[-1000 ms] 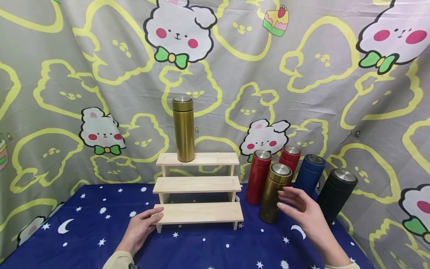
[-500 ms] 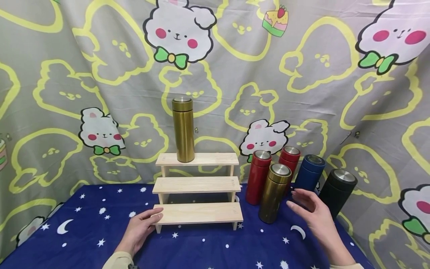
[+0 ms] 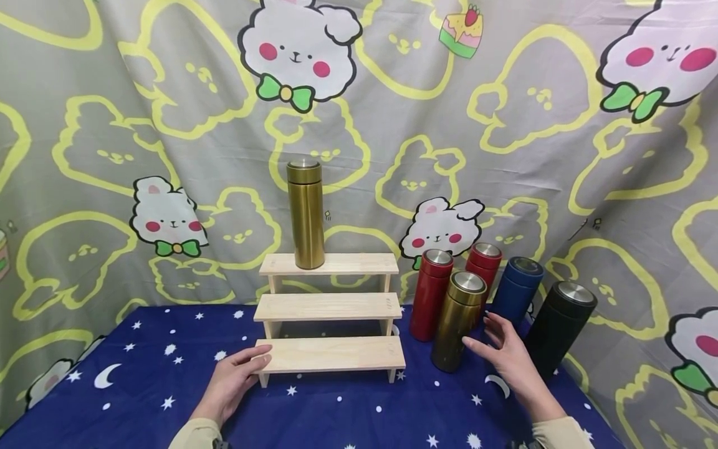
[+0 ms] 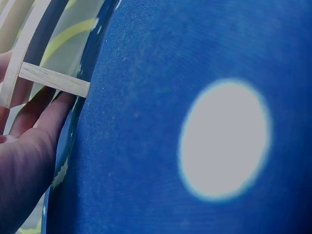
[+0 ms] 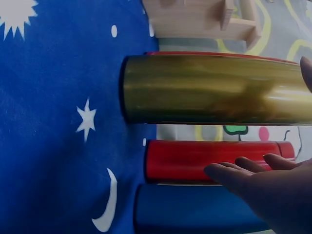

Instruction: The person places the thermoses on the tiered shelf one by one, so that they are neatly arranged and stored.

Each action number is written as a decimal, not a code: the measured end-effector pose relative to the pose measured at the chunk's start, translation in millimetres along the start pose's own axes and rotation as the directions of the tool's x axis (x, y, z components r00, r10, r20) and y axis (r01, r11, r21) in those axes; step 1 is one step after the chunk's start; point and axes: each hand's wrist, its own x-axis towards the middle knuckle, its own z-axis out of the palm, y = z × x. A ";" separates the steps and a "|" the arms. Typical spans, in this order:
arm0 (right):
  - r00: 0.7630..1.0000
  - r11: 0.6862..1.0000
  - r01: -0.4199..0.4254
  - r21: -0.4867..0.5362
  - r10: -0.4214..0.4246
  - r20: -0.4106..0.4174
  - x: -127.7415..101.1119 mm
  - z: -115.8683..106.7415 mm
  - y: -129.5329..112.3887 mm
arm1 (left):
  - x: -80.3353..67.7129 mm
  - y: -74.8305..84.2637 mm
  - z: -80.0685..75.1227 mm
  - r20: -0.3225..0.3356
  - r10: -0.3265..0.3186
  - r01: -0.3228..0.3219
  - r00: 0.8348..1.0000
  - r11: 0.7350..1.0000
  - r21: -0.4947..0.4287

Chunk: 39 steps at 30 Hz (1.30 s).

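Observation:
My left hand (image 3: 232,381) holds the left end of the bottom step of a three-tier wooden display stand (image 3: 336,354). In the left wrist view, fingers (image 4: 51,114) reach beneath that board beside its leg. One gold thermos (image 3: 306,218) stands upright on the top tier, left of its middle. To the stand's right, my right hand (image 3: 513,362) is at a shorter-looking gold thermos (image 3: 453,333), fingers spread and thumb near its side. The right wrist view shows a gap between those fingers and the gold thermos (image 5: 209,90); thumb contact cannot be told.
Behind the right gold thermos stand two red thermoses (image 3: 430,299), the second red one partly hidden. A blue thermos (image 3: 516,290) and a black thermos (image 3: 561,327) stand farther right. Dark blue star-patterned cloth (image 3: 314,415) covers the table; a cartoon curtain (image 3: 359,125) hangs behind.
My right hand drew back from the right gold thermos to the right, then came left toward it again. The left hand stays on the stand.

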 end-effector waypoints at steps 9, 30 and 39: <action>1.000 1.000 0.004 0.022 -0.005 0.012 9.6 9.7 9.2 | -1.7 1.5 -0.8 0.005 0.003 -0.003 1.000 1.000 0.010; 0.998 0.998 0.043 0.046 -0.041 -0.057 22.0 31.2 14.6 | -0.3 2.0 -2.0 0.007 -0.002 0.002 1.000 1.000 0.025; 0.996 0.999 0.032 0.033 -0.029 -0.080 23.6 31.8 13.9 | 1.1 0.2 -1.5 0.006 -0.002 0.001 1.000 1.000 0.011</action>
